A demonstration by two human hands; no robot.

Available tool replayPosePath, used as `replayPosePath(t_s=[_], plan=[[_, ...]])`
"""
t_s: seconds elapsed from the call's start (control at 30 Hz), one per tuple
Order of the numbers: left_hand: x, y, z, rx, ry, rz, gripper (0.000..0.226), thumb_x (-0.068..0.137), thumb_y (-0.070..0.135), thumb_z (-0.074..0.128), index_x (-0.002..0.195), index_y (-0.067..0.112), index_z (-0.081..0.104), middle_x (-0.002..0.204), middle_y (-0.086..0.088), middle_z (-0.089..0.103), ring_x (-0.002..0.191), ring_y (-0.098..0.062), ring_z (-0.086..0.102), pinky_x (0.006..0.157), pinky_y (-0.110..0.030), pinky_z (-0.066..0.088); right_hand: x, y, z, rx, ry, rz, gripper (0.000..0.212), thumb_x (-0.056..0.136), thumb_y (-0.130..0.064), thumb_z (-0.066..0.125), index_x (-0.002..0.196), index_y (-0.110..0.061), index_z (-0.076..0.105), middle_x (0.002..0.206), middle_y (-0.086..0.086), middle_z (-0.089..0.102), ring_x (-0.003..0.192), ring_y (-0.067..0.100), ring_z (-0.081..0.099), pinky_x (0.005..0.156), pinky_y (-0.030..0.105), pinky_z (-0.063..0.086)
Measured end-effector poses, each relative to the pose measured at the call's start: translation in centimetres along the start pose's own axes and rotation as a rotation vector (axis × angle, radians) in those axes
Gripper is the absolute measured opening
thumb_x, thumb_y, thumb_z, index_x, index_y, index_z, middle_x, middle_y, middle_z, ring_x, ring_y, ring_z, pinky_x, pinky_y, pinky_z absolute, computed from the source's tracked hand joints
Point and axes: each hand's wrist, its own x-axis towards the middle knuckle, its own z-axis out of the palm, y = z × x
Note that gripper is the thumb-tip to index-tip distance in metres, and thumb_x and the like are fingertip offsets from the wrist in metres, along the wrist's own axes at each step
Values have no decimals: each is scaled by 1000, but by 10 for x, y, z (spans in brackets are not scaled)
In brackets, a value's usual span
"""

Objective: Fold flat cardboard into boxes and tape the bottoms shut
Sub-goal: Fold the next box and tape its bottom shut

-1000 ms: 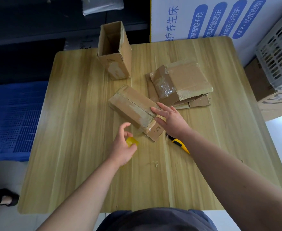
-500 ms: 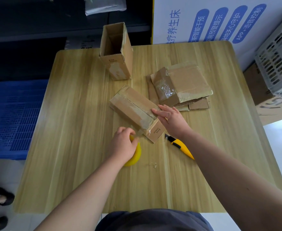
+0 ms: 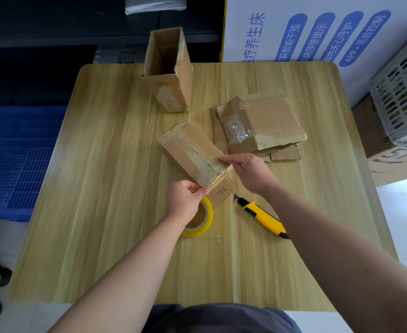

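Head view, one entry per item:

- Your left hand: thumb and forefinger pinched together on the near corner of the taped box. Whether they hold cardboard or a tape end cannot be told.
- Your right hand: fingers reach across the box's top edge at its near end, thumb on the end face, gripping it.
- Taped box: lying on its side on the table, spanning between both sets of fingertips and running away from them.
- Tape roll: flat, just under your left palm.
- Utility knife: beneath your right wrist.
- Flat cardboard stack: beyond your right fingers.
- Upright open box: well beyond both hands.
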Motion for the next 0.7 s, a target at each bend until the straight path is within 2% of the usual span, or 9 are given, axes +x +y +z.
replayPosePath(t_s=[0.07,0.13,0.23,0.33,0.47,0.53,0.63,0.7], plan=[[0,-2,0,38,-2,38,17,80,24,78,73,15,66,66,10,62,64,-7,61,56,-14,45,1,1,-4,38,-22,28,41,95,-3,45,121,-26,67,121,-6,66,112,14,58,94,21,42],[0,-7,0,52,7,70,9,81,16,76,76,17,67,69,11,64,68,-9,63,60,-13,45,0,1,-5,90,-37,66,43,93,-1,47,120,-26,68,113,-14,64,103,5,57,86,12,39],[1,-14,3,17,33,77,9,81,12,74,78,17,69,70,9,66,69,-10,65,63,-14,47,-1,3,-2,163,2,94,42,90,0,52,118,-26,69,107,-14,66,92,-1,59,75,1,40],[2,-14,5,17,43,84,11,81,11,74,77,17,66,71,8,66,68,-10,64,62,-13,49,1,6,3,241,40,119,38,88,-1,57,114,-25,72,105,-13,69,87,-6,61,77,0,43],[7,-15,7,10,69,49,23,74,15,81,74,21,59,70,1,69,66,-17,68,65,-33,57,4,12,3,311,56,121,33,86,-1,64,110,-22,74,104,-9,72,94,0,65,88,14,50],[10,-15,7,-15,76,6,32,70,15,85,74,21,53,66,0,70,63,-18,70,64,-39,59,5,14,1,343,58,134,31,84,-2,67,107,-22,74,100,-8,74,91,1,67,85,13,51],[13,-11,8,-86,34,-78,28,68,7,81,71,14,54,65,-7,70,64,-25,71,66,-47,60,7,16,-1,386,56,156,29,83,-2,70,105,-21,75,95,-9,73,87,-1,67,78,6,49],[16,-8,6,-152,-13,-140,24,62,11,78,75,12,58,68,-10,71,71,-30,72,71,-48,60,8,18,-4,397,51,160,29,82,-2,71,104,-21,75,94,-10,73,85,-1,68,77,6,49]])
